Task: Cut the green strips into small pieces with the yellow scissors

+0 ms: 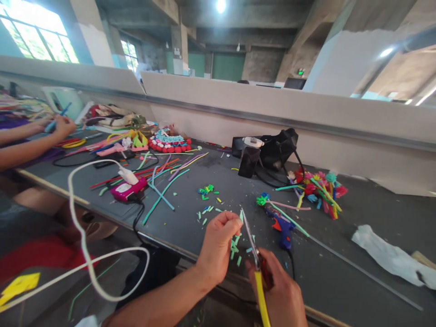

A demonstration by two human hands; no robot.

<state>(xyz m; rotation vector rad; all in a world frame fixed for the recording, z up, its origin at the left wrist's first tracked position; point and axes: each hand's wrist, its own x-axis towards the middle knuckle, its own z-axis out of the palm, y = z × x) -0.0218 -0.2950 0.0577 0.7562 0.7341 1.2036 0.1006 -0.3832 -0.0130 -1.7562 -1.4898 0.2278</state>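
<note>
My left hand point(218, 245) is closed in a pinch over the front of the table. A short light green pipe cleaner piece point(241, 215) sticks up from its fingertips, right beside the scissor blades; whether the blades touch it I cannot tell. In my right hand point(281, 288) are scissors point(251, 238) with metal blades pointing away from me and a yellow handle running down past the palm. Below the left fingertips lie cut green pieces point(234, 247). Farther back is a small blue, green and yellow cluster point(206, 190) among more cut bits.
A blue glue gun point(284, 229) lies right of the scissors, near a long thin rod point(368, 277). Behind are colourful pipe cleaner flowers point(320, 188), a phone point(249, 162) and a black bag point(282, 150). Leftward are a pink power block point(128, 188), a white cable point(76, 222) and a co-worker's hands point(63, 127).
</note>
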